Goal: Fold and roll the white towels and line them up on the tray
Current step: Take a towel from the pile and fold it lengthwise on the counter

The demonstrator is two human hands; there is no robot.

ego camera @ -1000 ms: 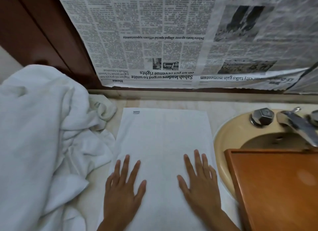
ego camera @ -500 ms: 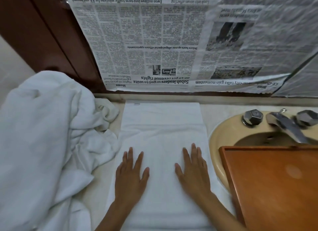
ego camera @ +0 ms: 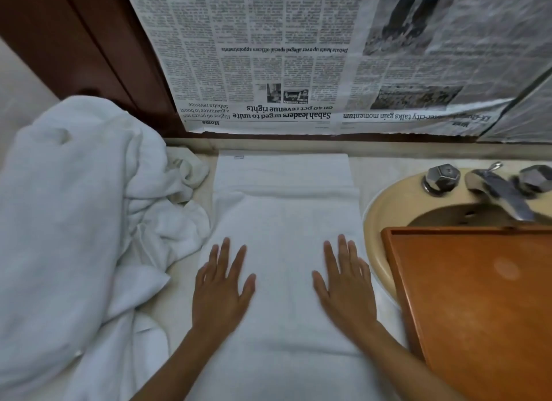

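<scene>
A white towel lies flat on the counter in front of me, reaching back to the wall, with a crease across its far part. My left hand presses flat on its left side, fingers straight and spread. My right hand lies flat on its right side, fingers straight. A heap of crumpled white towels fills the left. The orange wooden tray sits at the right, over the sink, with nothing on it.
A beige sink with a chrome faucet and two knobs lies behind the tray. Newspaper covers the wall behind the counter. Dark wood panelling stands at the back left.
Both hands have slid forward along the towel, staying flat. The towel's far edge now lies against the wall and a crease has formed across it.
</scene>
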